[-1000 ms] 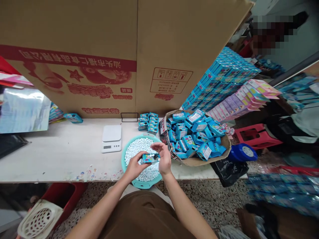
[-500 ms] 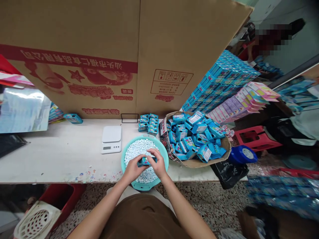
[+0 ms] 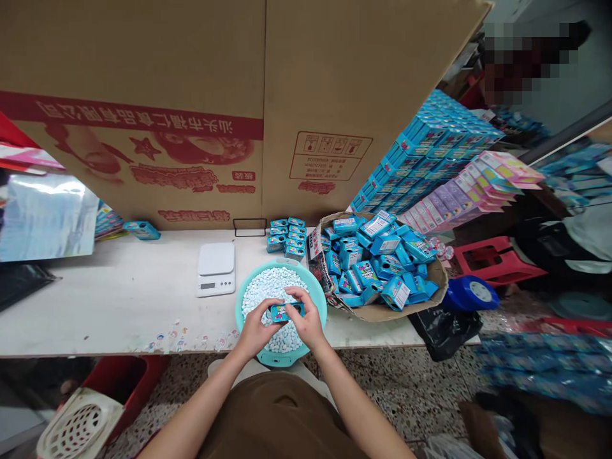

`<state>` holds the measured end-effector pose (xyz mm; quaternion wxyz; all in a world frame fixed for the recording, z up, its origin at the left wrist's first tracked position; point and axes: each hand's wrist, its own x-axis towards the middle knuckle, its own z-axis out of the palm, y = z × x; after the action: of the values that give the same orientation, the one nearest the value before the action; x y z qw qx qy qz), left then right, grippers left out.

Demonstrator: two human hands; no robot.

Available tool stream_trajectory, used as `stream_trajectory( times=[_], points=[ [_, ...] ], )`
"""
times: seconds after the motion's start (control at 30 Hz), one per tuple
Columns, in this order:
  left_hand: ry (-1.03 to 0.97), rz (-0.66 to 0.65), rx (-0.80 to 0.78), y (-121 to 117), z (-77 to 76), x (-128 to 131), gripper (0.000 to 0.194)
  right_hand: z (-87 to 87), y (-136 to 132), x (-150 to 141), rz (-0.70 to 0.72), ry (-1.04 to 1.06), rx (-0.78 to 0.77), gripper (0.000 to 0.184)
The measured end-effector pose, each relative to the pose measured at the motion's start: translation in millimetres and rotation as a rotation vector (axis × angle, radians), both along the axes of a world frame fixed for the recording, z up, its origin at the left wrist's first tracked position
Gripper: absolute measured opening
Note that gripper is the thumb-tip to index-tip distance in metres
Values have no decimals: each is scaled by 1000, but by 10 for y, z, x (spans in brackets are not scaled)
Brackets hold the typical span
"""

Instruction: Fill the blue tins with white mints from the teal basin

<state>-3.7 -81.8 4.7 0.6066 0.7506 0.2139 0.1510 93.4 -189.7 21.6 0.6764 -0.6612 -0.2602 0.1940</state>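
Note:
Between both hands is a small blue candy box [image 3: 282,312], held level above a turquoise basin [image 3: 242,280]. My left hand [image 3: 257,326] grips its left end, fingers behind and thumb in front. My right hand [image 3: 308,320] closes on the right end, with its thumb against the front face. White and pale blue candies [image 3: 272,280] fill the basin under the hands. Just behind the basin, several similar boxes [image 3: 288,237] stand in a tight group. To the right, a cut-down carton [image 3: 433,294] is heaped with more blue boxes [image 3: 368,271].
A white digital scale [image 3: 216,269] sits left of the basin on the white table [image 3: 119,293]. A tall cardboard box [image 3: 306,83] walls off the back. Stacked blue boxes [image 3: 421,153] rise at right, near a red stool [image 3: 497,262]. A lone blue box [image 3: 142,230] lies at back left.
The candy box in my hands has tilted so that more of its printed face shows. Both hands still hold it over the basin. The whole view has shifted slightly.

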Motion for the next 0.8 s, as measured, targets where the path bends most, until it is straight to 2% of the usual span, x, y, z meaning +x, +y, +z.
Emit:
stream_trajectory(
  times=[0.1, 0.2, 0.3, 0.43, 0.57, 0.7, 0.8],
  points=[
    [24, 67, -36, 17, -75, -6, 35, -169, -2, 36, -60, 175, 28, 27],
    [76, 168, -41, 83, -133, -83, 39, -529, -54, 159, -194, 329, -45, 38],
    [132, 195, -36, 162, -140, -223, 39, -947, -134, 315, -150, 237, -307, 42],
    [172, 249, -46, 205, -85, -398, 37, -1347, -94, 539, -118, 69, -376, 33],
    [207, 298, -78, 201, -45, -492, 37, -1598, 167, 701, -96, -176, -424, 30],
    [273, 295, -109, 230, -53, -518, 38, -1775, 370, 619, -67, -224, -482, 30],
    [297, 289, -137, 258, -72, -492, 40, -1787, 391, 501, -23, -178, -513, 30]
  ],
)
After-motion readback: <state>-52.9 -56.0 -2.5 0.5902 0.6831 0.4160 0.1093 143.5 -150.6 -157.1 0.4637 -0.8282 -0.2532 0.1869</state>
